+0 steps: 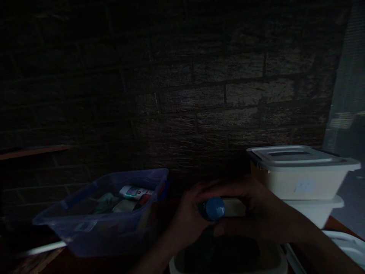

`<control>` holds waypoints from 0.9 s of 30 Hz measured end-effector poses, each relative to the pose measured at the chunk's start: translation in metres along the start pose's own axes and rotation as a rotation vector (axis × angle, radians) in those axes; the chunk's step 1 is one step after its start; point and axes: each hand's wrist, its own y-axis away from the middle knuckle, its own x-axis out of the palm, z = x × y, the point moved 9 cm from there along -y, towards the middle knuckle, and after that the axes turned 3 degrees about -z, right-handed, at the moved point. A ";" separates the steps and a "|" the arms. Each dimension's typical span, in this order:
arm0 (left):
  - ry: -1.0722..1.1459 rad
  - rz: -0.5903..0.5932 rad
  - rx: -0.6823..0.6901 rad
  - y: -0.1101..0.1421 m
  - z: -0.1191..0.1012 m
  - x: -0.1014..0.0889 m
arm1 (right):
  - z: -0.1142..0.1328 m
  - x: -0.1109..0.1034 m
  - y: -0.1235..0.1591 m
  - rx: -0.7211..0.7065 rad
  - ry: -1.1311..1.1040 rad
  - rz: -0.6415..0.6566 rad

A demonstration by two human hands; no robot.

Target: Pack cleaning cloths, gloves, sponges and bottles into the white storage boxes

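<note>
Item, left hand: curled around the left side of a blue-capped bottle, near the centre of the scene. We take the grip to be closed, perhaps so that the bottle is steadied from its side; the cap faces us.

Item, right hand: arched, fingers over the far side and thumb on the near side, bracketing the cap and a pale piece just right of it. In this dimness we cannot tell whether the fingers press on anything, nor whether the pale piece is part of the bottle.

Item, open container: pale rim, dark interior, below the hands at the near edge. The hands are over it, likely because anything let slip would land inside.

Item, clear bin: left of the hands, lidless, holding a white tube and a greenish bundle. The tube lies on its side on the other contents, presumably for want of room to stand.

Item, two pale boxes, upper and lower: right and far, stacked, we suppose, to save surface.

Item, white lid: near right, lying apart from the stack, perhaps set aside to leave a container open.

Item, brick wall: far side, backing the whole.
</note>
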 end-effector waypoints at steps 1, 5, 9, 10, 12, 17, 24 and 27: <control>-0.105 0.004 0.049 0.000 -0.007 0.001 | 0.002 0.001 -0.001 -0.012 0.000 0.005; -0.392 -0.020 0.095 0.003 -0.019 0.003 | -0.006 -0.003 0.000 0.022 -0.008 -0.044; -0.372 0.121 -0.022 0.008 -0.009 0.014 | -0.032 -0.012 0.004 0.148 -0.124 -0.138; -0.361 0.146 -0.019 0.009 -0.010 0.016 | -0.037 -0.013 0.004 0.170 -0.161 -0.146; -0.358 0.171 -0.031 0.010 -0.011 0.018 | -0.044 -0.015 0.004 0.193 -0.226 -0.151; -0.452 0.251 -0.141 0.012 -0.008 0.024 | -0.051 -0.018 0.003 0.227 -0.326 -0.153; -0.495 0.289 -0.181 0.014 -0.011 0.028 | -0.052 -0.019 0.003 0.219 -0.315 -0.148; -0.499 0.221 -0.205 0.012 -0.016 0.022 | -0.051 -0.022 0.002 0.187 -0.276 -0.170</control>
